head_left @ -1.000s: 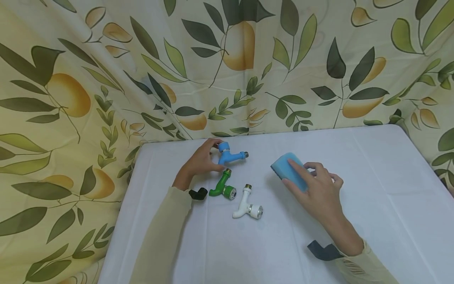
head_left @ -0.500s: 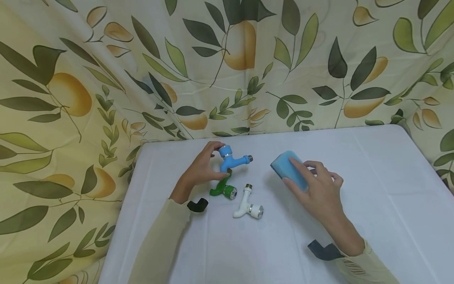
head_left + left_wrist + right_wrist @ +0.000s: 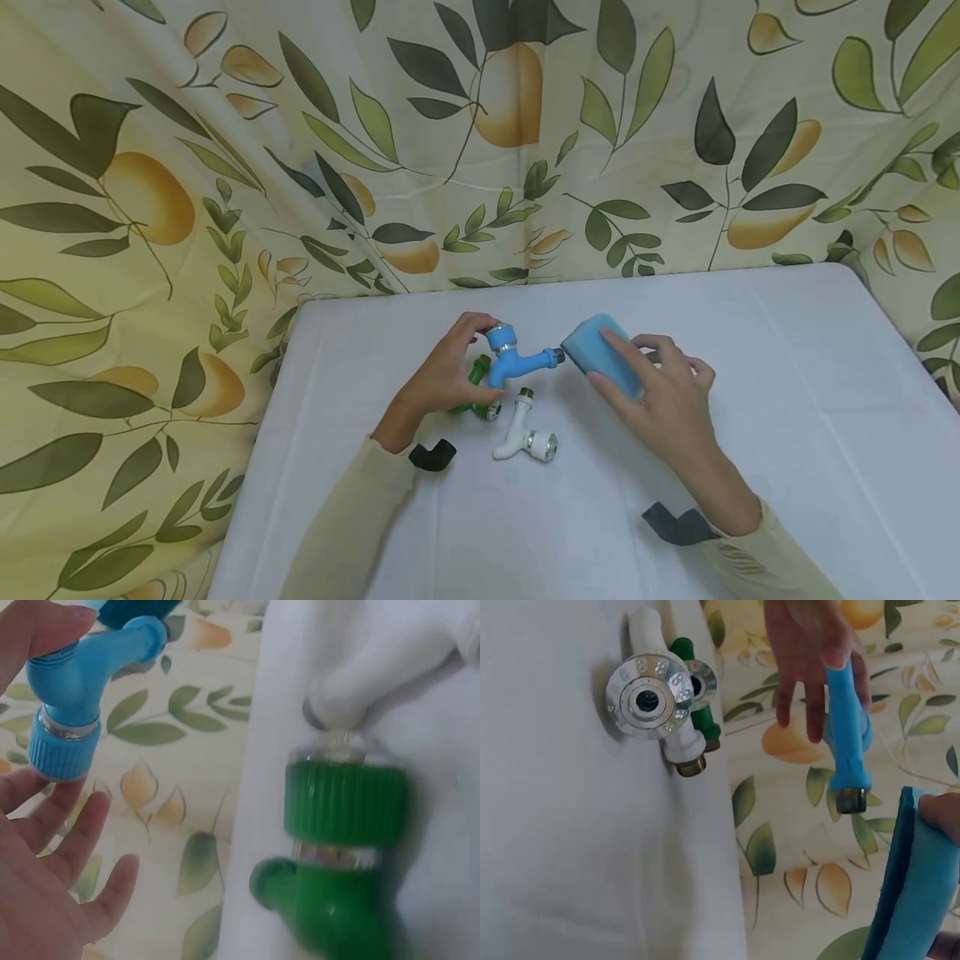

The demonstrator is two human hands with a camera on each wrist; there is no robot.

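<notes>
My left hand (image 3: 442, 375) pinches a blue plastic tap (image 3: 517, 362) between thumb and fingers, above the table. In the left wrist view the thumb presses the spout end of the blue tap (image 3: 75, 690) and fingertips meet its ribbed knob. Its metal threaded end points right, close to a light blue sponge (image 3: 603, 354) with a darker scouring side. My right hand (image 3: 671, 404) grips that sponge by its sides. Below the left hand lies a green tap (image 3: 480, 371), partly hidden by it. A white tap (image 3: 517, 433) with a chrome-faced knob lies nearer the front.
A white cloth covers the table (image 3: 787, 375). Behind and to the left hangs a curtain (image 3: 480, 208) printed with fruit and leaves. Dark straps (image 3: 433, 456) show at both wrists, below cream sleeves (image 3: 352, 517).
My left hand has lifted the blue tap and carried it right and toward me, now over part of the green tap. The right hand has shifted slightly left with the sponge.
</notes>
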